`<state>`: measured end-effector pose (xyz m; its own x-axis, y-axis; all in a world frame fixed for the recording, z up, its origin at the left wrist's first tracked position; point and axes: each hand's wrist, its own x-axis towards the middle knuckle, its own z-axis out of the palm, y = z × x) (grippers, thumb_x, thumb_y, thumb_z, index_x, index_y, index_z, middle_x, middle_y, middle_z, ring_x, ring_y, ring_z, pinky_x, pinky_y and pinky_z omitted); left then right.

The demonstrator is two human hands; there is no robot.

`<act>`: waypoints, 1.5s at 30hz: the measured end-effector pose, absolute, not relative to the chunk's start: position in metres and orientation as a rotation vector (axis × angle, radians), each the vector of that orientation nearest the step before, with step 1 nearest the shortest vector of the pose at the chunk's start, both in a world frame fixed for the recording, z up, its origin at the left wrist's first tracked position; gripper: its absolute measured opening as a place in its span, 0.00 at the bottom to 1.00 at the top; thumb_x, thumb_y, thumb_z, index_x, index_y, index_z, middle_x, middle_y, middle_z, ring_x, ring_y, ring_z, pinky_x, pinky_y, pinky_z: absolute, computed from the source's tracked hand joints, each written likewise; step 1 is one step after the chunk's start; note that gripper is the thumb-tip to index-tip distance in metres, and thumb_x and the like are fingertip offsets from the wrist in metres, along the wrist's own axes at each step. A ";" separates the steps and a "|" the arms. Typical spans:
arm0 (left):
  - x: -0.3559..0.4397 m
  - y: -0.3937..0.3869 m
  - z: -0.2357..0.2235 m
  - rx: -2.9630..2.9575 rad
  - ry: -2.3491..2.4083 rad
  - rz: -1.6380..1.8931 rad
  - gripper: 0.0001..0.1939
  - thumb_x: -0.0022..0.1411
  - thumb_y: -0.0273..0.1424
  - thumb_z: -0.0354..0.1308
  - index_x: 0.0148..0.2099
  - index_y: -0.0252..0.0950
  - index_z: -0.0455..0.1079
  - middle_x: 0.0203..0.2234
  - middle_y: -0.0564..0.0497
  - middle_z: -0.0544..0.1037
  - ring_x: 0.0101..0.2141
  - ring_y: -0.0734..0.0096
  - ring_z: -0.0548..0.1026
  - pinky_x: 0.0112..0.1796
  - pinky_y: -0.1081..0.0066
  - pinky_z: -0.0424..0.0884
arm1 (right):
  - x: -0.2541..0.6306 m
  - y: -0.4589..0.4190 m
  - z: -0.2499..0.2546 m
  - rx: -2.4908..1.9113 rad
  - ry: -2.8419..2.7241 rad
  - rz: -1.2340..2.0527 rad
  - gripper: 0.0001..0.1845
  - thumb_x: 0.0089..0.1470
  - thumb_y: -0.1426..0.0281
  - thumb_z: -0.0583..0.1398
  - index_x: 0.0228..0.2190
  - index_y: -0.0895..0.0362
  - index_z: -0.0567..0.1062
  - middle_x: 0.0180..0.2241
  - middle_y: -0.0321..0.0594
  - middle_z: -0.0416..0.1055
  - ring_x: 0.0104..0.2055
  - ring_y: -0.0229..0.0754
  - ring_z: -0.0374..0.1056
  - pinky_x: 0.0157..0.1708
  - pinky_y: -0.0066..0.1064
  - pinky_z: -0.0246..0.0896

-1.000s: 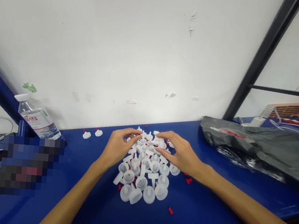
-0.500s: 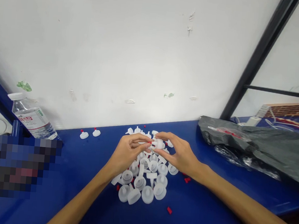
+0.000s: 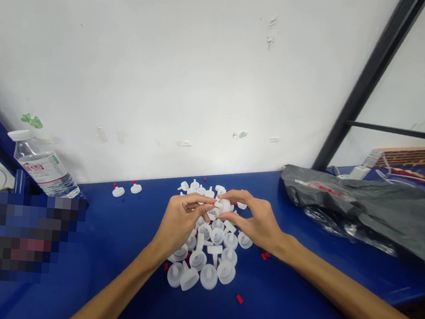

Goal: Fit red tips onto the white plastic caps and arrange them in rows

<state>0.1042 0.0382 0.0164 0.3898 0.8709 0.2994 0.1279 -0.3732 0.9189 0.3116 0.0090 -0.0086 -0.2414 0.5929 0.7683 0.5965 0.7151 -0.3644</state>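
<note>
White nozzle cap (image 3: 225, 206) sits clasped by the part-open right hand (image 3: 261, 222), toward the back edge of the desk (image 3: 285, 305), while the left hand (image 3: 182, 219) tightly pinches a red tip (image 3: 213, 204) that could slip if misaligned.

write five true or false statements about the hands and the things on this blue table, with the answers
1. The right hand holds a white nozzle cap. True.
2. The left hand lies flat on the table. False: the left hand is raised, pinching a small red piece near the nozzle cap's tip.
3. Two red-tipped caps stand apart from the pile, to its left. True.
4. The bottle has a red lid. False: the bottle's lid is white.
5. A grey plastic bag lies to the right of the pile. True.
</note>
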 end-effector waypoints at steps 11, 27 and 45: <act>0.106 0.040 0.024 1.675 0.850 0.997 0.16 0.60 0.40 0.64 0.46 0.36 0.79 0.19 0.52 0.77 0.21 0.70 0.75 0.17 0.76 0.62 | 0.300 0.006 -0.004 -0.924 -1.706 0.400 0.31 0.53 0.63 0.69 0.55 0.49 0.64 0.45 0.41 0.80 0.49 0.49 0.77 0.46 0.42 0.76; 0.054 0.090 0.036 1.985 1.330 1.296 0.17 0.61 0.43 0.60 0.46 0.38 0.79 0.16 0.55 0.74 0.18 0.71 0.70 0.21 0.72 0.62 | 0.306 0.008 -0.002 -0.955 -1.708 0.390 0.25 0.65 0.65 0.57 0.60 0.49 0.57 0.59 0.51 0.67 0.51 0.48 0.75 0.49 0.45 0.74; 0.001 0.154 -0.012 2.411 2.173 0.712 0.16 0.68 0.36 0.49 0.52 0.41 0.73 0.42 0.45 0.83 0.43 0.50 0.79 0.36 0.63 0.69 | 0.307 0.009 -0.005 -1.007 -1.785 0.188 0.22 0.67 0.70 0.52 0.60 0.48 0.57 0.55 0.47 0.68 0.44 0.44 0.76 0.50 0.44 0.68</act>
<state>0.0013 0.1538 -0.0117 0.0605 0.9025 0.4264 0.9798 -0.1353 0.1474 0.3071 0.0087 -0.0049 -0.1167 0.7037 0.7009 0.5420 0.6365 -0.5488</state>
